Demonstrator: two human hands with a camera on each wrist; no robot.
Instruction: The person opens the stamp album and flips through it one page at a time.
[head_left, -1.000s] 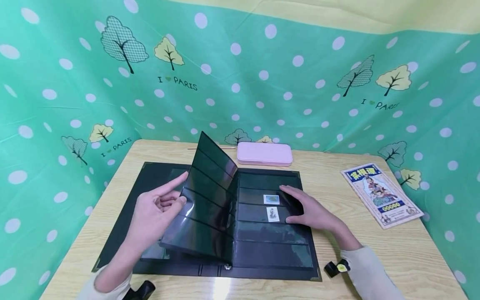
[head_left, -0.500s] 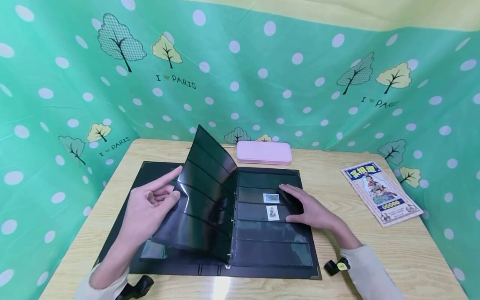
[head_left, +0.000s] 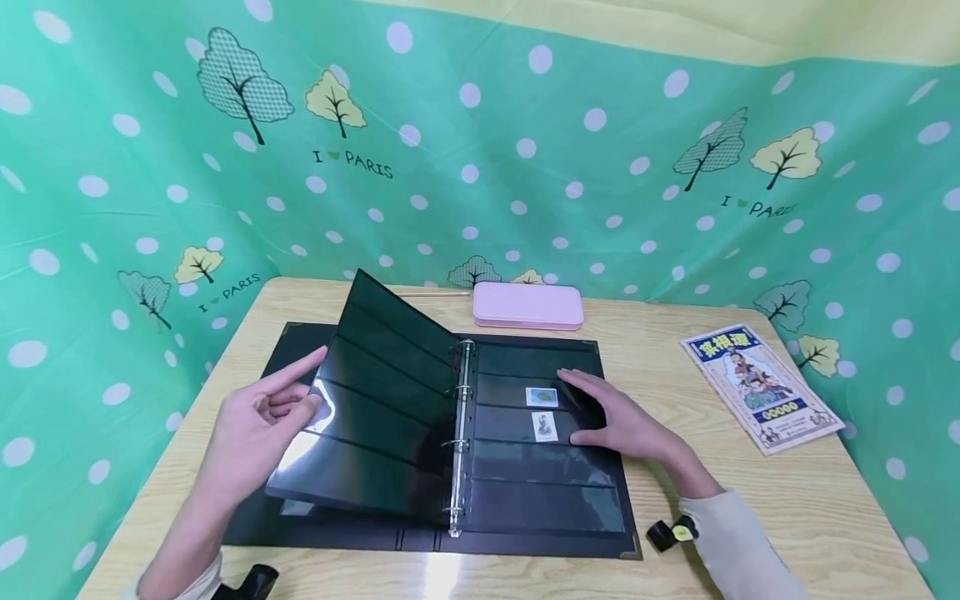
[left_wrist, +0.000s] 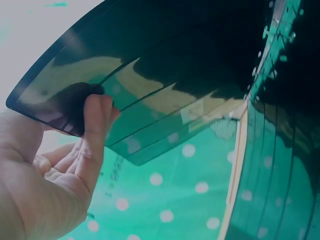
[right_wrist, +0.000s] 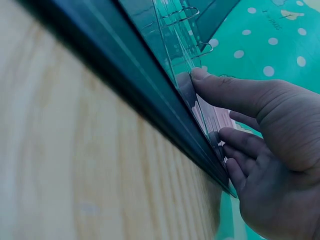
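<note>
A black ring-bound stamp album (head_left: 525,543) lies spread on the wooden table. My left hand (head_left: 243,437) pinches the outer edge of a glossy black page (head_left: 382,417) between thumb and fingers; that page stands tilted up over the left side. The left wrist view shows the thumb on one face of this page (left_wrist: 165,65). On the right-hand page (head_left: 540,508), a blue-and-green stamp (head_left: 542,397) sits above a pale stamp with a grey figure (head_left: 545,427). My right hand (head_left: 624,421) rests beside them at the page's outer edge, fingers spread. Metal rings (head_left: 462,417) show along the spine.
Behind the album stand a pink case (head_left: 528,305) and a thin stick (head_left: 431,293). A printed paper booklet (head_left: 763,388) lies on the table (head_left: 787,517) at the right. A green dotted cloth (head_left: 480,133) hangs behind and at both sides.
My left hand has moved left and swung the black page leftward and lower, so the metal rings now show. The right hand has stayed in place.
</note>
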